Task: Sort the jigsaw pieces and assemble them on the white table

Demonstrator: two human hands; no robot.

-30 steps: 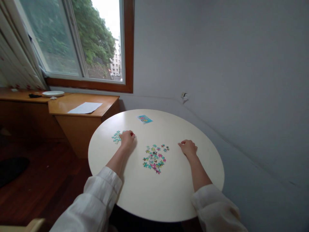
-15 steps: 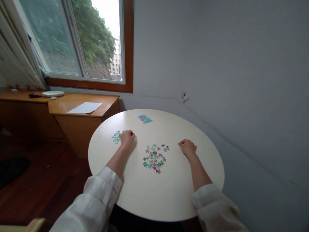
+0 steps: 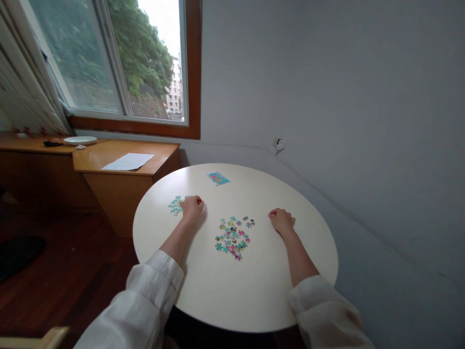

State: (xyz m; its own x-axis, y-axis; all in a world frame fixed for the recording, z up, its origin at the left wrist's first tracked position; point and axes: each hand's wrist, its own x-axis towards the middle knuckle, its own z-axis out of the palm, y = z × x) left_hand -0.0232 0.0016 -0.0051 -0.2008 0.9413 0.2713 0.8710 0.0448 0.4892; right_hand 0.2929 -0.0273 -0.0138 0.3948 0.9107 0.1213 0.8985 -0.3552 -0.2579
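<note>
My left hand [image 3: 192, 208] rests on the round white table [image 3: 232, 295], fingers curled into a loose fist, with nothing visible in it. Just left of it, partly behind the hand, lies a small group of teal jigsaw puzzle pieces [image 3: 176, 205]. My right hand [image 3: 282, 221] is also curled closed on the right side of the tabletop, and no object shows in it. Between the two hands, a little nearer to me, several mixed-colour puzzle pieces [image 3: 232, 237] lie loose in teal, pink, yellow and black. Neither hand touches this pile.
A blue picture card [image 3: 218, 178] lies toward the table's far edge. To the left stands a wooden desk [image 3: 167, 152] bearing a sheet of paper [image 3: 129, 162] and a white plate [image 3: 80, 140]. A wall socket with a plug [image 3: 278, 144] is behind the table.
</note>
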